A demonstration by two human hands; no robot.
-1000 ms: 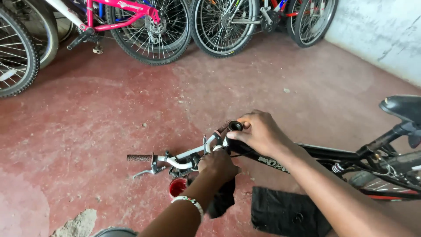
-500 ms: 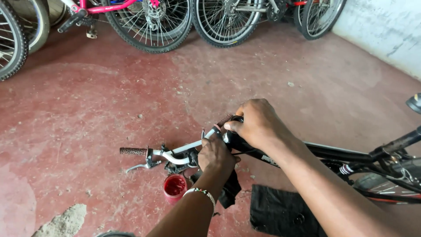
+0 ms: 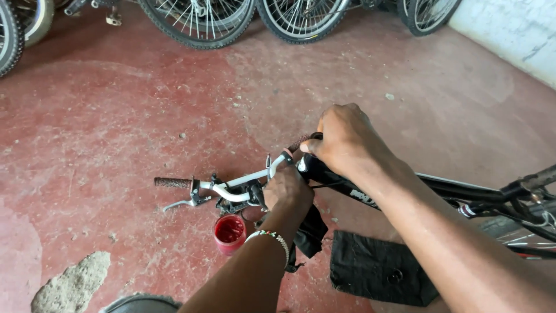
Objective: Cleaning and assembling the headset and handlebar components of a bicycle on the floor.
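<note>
Both hands clamp the white metal handlebar (image 3: 240,184), which runs leftward: left hand (image 3: 288,188) at its stem, right hand (image 3: 347,142) at its right end above the red floor (image 3: 116,116).

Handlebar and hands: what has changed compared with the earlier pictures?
The camera tipped down, so the parked bicycles slid toward the top edge. The right hand stays on the handlebar, the left hand at the stem; the red pot stays on the floor.
</note>
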